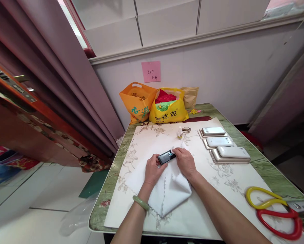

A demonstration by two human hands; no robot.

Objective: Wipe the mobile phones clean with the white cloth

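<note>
A small black mobile phone (166,157) is tilted above a white cloth (164,193) with a scalloped edge. My left hand (153,169) grips the phone's left end, thumb along the near side and fingers at the far side. At the phone's right end, my right hand (184,162) has its fingers closed, with a fold of the cloth at the fingertips against the phone. The cloth spreads on the table under both hands and bunches below my right palm. Just beyond my right hand stands a small white bottle (179,132) with a yellowish lower part.
Several phones (225,141) lie in stacks on the right. Large scissors (276,210) with yellow and red handles lie at the near right. Eyeglasses (186,129) rest by the bottle. Along the wall stand an orange bag (136,101), a yellow bag (168,113) and a tan pouch (190,96).
</note>
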